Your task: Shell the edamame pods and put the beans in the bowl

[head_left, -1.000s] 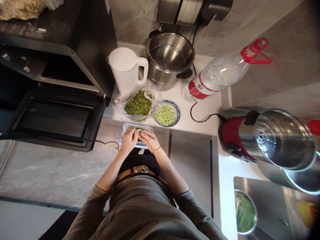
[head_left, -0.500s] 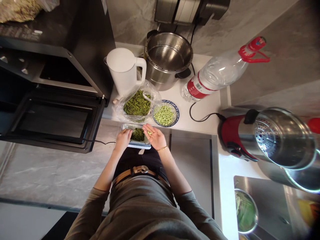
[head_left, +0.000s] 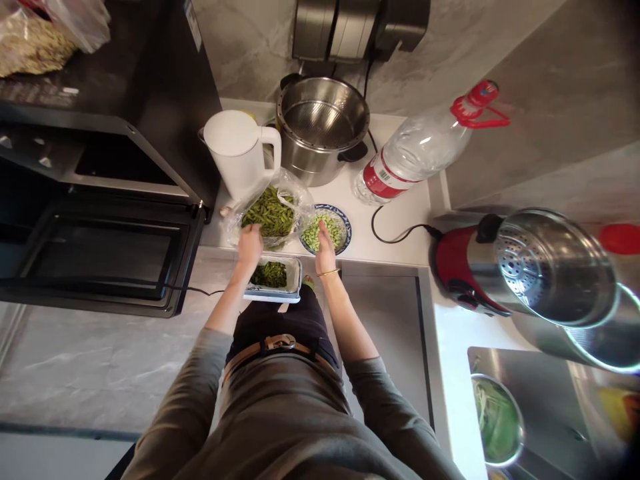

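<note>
My left hand (head_left: 250,245) is at the near edge of a clear plastic bag (head_left: 301,193) of green bean pods (head_left: 269,210). Its fingers curl in at the pods, and what they hold, if anything, is hidden. My right hand (head_left: 326,253) is turned on edge over the blue-rimmed plate (head_left: 346,232), its fingers stretched out. Pale green shelled beans (head_left: 313,235) lie on this plate below the fingers. Nearer my body, a lined rectangular tray (head_left: 295,283) holds a dark green heap of what look like empty pods (head_left: 270,274).
A white jug (head_left: 233,143) and a steel pot (head_left: 320,150) stand behind the bag. A large water bottle (head_left: 410,157) leans right in view. An open oven door (head_left: 100,253) juts out on the left. A red-based steamer (head_left: 457,260) stands by the sink (head_left: 545,400).
My left hand has moved from above the tray up to the bag of pods. My right hand, palm up with beans before, has moved over the plate and turned on edge.
</note>
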Demonstrator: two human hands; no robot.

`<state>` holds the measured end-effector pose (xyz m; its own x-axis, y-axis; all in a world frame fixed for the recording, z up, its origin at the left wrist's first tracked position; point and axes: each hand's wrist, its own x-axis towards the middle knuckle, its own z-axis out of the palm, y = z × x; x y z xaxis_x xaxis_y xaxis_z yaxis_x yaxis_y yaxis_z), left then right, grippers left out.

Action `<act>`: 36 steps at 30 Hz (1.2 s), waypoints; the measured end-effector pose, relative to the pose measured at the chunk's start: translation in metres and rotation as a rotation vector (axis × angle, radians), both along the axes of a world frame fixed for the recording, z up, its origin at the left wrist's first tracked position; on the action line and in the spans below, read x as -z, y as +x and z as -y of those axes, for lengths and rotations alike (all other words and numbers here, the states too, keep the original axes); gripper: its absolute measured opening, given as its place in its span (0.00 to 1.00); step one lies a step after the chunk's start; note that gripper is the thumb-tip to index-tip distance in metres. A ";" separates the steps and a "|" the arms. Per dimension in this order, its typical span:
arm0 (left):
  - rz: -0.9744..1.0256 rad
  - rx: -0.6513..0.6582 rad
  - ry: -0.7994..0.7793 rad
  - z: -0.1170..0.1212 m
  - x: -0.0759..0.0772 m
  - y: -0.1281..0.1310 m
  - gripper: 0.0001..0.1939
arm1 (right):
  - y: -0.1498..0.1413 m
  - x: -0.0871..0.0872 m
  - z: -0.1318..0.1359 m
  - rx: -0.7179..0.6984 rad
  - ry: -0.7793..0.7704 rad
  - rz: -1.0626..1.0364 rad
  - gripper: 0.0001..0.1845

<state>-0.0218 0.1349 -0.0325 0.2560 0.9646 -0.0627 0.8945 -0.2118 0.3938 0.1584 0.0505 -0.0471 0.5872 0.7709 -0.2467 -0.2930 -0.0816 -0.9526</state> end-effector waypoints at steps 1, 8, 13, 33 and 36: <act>-0.084 -0.080 -0.018 -0.014 -0.001 0.004 0.20 | -0.004 -0.002 0.003 -0.017 0.010 0.009 0.28; -0.293 -0.180 -0.054 -0.060 0.009 0.001 0.19 | -0.038 -0.012 0.026 -0.152 -0.003 0.001 0.25; -0.173 -0.174 -0.005 -0.056 0.012 -0.008 0.16 | -0.051 -0.014 0.029 -0.215 -0.013 -0.041 0.19; 0.387 0.253 0.089 0.097 -0.023 -0.022 0.08 | -0.072 -0.024 0.032 -0.504 -0.246 -0.310 0.28; 0.165 0.379 0.108 0.096 -0.028 -0.023 0.12 | -0.070 -0.022 0.040 -0.532 -0.192 -0.229 0.27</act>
<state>-0.0450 0.0387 -0.0043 0.5919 0.7991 0.1053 0.6720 -0.5614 0.4829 0.0880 0.0110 -0.0251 0.0496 0.8731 -0.4851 -0.3605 -0.4373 -0.8239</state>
